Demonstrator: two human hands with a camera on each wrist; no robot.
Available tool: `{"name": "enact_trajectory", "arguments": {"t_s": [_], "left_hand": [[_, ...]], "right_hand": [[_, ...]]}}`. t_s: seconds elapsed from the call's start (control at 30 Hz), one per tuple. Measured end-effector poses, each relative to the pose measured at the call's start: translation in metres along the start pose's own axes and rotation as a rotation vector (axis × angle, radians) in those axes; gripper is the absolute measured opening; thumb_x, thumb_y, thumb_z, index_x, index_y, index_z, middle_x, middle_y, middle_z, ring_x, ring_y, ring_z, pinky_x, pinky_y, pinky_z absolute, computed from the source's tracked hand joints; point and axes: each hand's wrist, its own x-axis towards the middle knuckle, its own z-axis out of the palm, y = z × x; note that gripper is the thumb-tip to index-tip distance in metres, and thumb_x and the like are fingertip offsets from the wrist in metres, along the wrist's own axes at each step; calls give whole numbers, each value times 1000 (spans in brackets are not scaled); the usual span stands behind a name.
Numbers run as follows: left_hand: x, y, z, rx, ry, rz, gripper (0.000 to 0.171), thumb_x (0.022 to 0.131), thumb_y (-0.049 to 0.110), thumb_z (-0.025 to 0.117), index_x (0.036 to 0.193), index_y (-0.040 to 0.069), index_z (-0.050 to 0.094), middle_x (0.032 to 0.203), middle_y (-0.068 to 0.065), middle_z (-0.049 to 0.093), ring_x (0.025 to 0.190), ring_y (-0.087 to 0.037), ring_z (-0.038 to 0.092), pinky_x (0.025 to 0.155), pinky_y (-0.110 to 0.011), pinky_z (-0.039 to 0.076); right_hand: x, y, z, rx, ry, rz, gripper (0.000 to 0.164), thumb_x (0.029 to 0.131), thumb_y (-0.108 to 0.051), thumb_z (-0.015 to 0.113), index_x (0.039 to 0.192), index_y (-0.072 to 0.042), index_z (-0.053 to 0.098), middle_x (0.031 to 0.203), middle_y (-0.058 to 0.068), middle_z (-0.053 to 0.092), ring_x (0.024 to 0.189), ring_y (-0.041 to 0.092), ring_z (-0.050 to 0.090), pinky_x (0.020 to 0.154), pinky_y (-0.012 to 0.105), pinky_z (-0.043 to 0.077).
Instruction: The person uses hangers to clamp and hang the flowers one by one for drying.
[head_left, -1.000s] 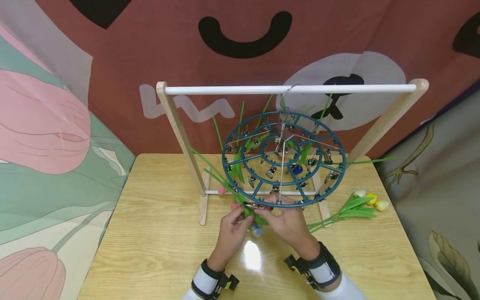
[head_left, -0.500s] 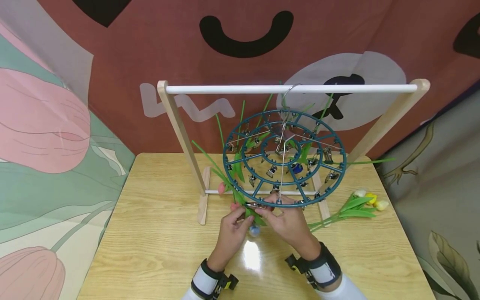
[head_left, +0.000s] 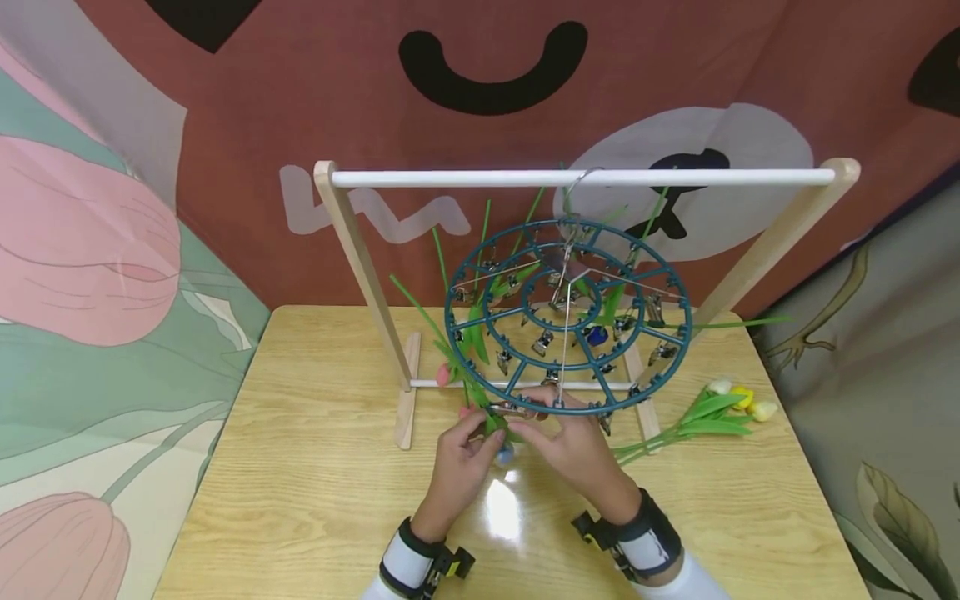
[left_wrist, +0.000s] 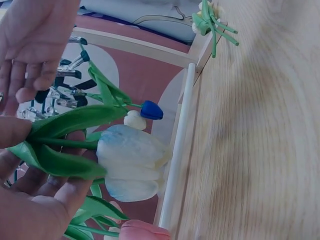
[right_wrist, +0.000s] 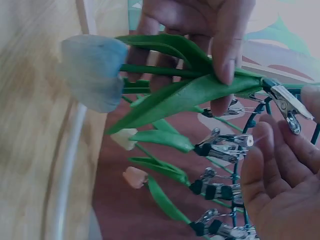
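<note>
- my left hand (head_left: 459,467) has its grip closed round the leaves and stem of a pale blue fake tulip (right_wrist: 95,70) – thumb on top, fingers underneath, flower head pointing down toward the table (head_left: 315,467)
- the tulip sits right under the near edge of the teal round clip hanger (head_left: 567,315), just above the table; in the head view you only catch a bit of its blue head poking out between my hands
- my right hand (head_left: 573,446) is up against the hanger's front rim beside the stem end, fingers loosely curved, not wrapped round anything – the right wrist view shows the fingertips right next to a metal clip (right_wrist: 284,104), and the leaf tip reaches that clip; can't tell if I'm actually pinching it
- the hanger hangs by its hook from the white rod of a wooden rack (head_left: 352,242) standing on the table
- several other fake flowers are already clipped on it – green stems sticking up, a small dark blue bud (left_wrist: 151,110) and a pink one (left_wrist: 145,231) hanging below
- off to the right on the table there's a loose bunch of tulips (head_left: 712,408), white and yellow heads, well apart from my hands
</note>
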Motion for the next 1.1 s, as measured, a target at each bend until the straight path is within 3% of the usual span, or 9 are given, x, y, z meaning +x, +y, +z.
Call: {"name": "enact_trajectory", "arguments": {"t_s": [0.13, 0.27, 0.53, 0.87, 1.1], "left_hand": [[0, -1, -2, 32, 30, 4, 24, 93, -2, 71, 117, -3, 69, 111, -20, 73, 102, -25, 74, 91, -33, 64], [0, -2, -5, 70, 41, 14, 24, 93, 0, 72, 117, 0, 70, 114, -16, 74, 103, -23, 73, 95, -37, 63], [1, -4, -15, 177, 79, 35, 24, 90, 2, 76, 113, 6, 73, 116, -9, 76, 114, -28, 71, 101, -50, 59], [2, -12, -27, 239, 146, 108, 23, 91, 1, 75, 114, 6, 72, 119, -10, 75, 116, -28, 69, 96, -56, 59], [4, -11, -29, 216, 148, 93, 22, 91, 3, 76, 112, 9, 72, 117, -6, 76, 112, -23, 70, 99, -58, 58]], "right_hand": [[-15, 6, 0, -69, -99, 129, 43, 89, -21, 81, 128, -13, 65, 112, 1, 72, 102, 18, 69, 89, 43, 61], [-35, 23, 1, -138, -182, 176, 37, 95, -27, 75, 129, -14, 66, 119, 0, 74, 109, 21, 70, 93, 47, 61], [-76, 55, -7, -217, -199, 278, 30, 96, -22, 74, 123, -11, 70, 118, 2, 72, 111, 23, 68, 94, 47, 61], [-106, 91, -32, -447, -143, 166, 25, 91, 2, 71, 115, -7, 71, 116, 6, 70, 111, 24, 65, 88, 44, 61], [-110, 115, -58, -610, -140, 65, 32, 81, 10, 77, 110, -4, 74, 114, 13, 70, 105, 33, 64, 86, 49, 59]]}}
